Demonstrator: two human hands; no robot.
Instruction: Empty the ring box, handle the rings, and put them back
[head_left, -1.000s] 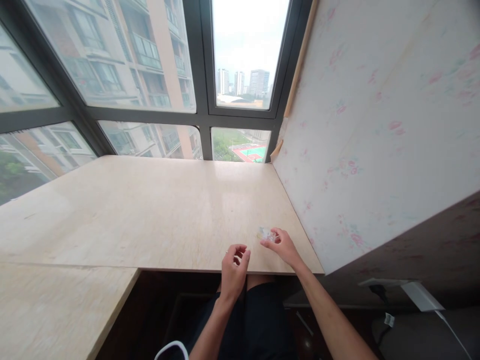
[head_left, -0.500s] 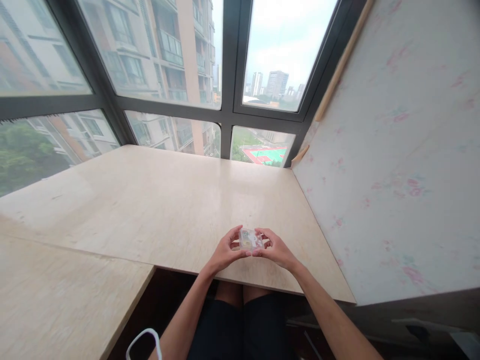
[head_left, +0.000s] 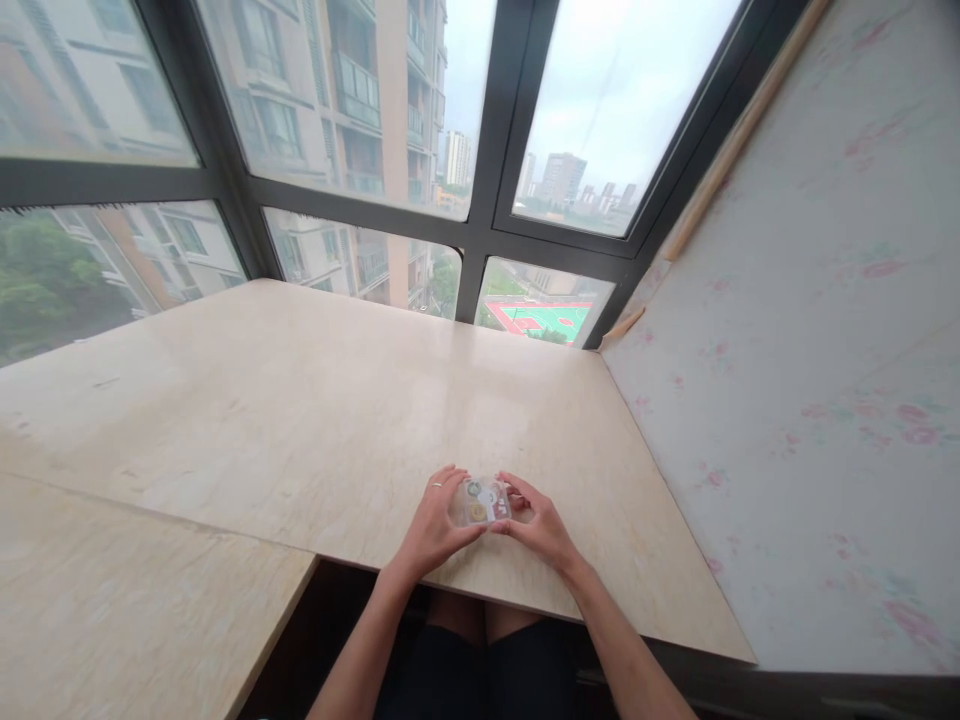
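A small clear plastic box with tiny coloured round pieces inside sits low over the beige tabletop, near its front edge. My left hand grips the box's left side with curled fingers; a ring shows on one finger. My right hand pinches the box's right side. Whether the box rests on the table or is held just above it is unclear.
The beige table runs left in an L shape, with a dark gap under its front edge where my legs are. A floral-patterned wall stands close on the right. Large windows with dark frames close off the far side.
A second ago only my right hand held the box, my left curled apart from it. Both hands now grip it, lowered toward the table with its flat face up; the view tilted up.
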